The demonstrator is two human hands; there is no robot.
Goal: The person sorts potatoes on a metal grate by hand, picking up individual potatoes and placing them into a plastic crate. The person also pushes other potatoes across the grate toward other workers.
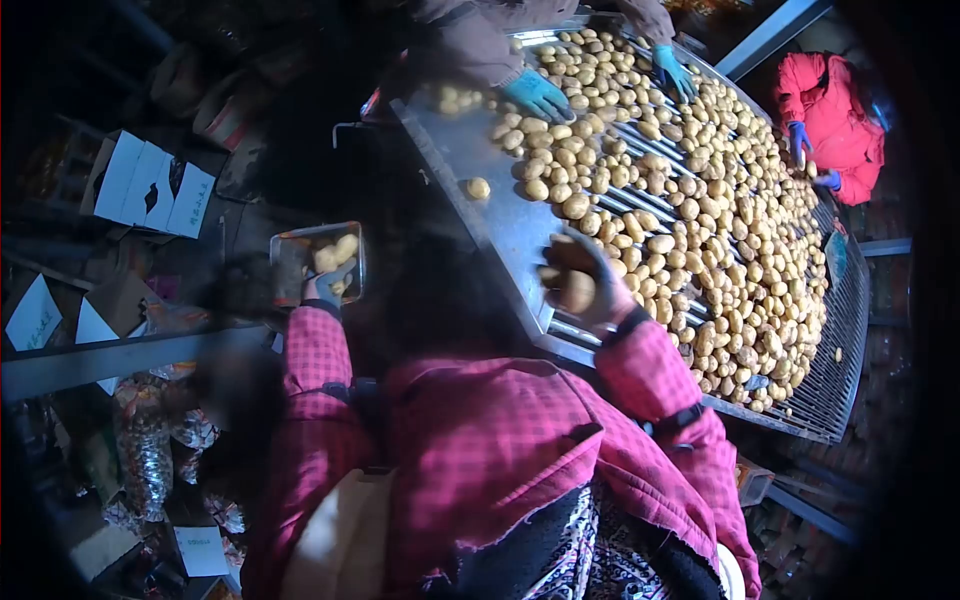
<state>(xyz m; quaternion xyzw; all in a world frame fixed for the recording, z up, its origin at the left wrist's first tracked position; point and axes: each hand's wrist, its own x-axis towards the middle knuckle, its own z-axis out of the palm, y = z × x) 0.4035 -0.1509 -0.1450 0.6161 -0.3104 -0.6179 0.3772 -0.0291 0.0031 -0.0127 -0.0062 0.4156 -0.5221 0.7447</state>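
Observation:
At the left, my left hand, in a grey glove, is closed round potatoes at a small rectangular bin. Whether they touch the bin's bottom cannot be made out. My right hand, also gloved and slightly blurred, grips potatoes over the near edge of the metal sorting table. Just beyond it spreads a big heap of potatoes on metal rollers. One loose potato lies apart on the table's flat metal border.
Across the table, a co-worker's teal-gloved hands reach among the potatoes. Another person in a red jacket works at the far right. Open cardboard boxes stand at the left, behind a metal bar. Filled plastic bags lie below it.

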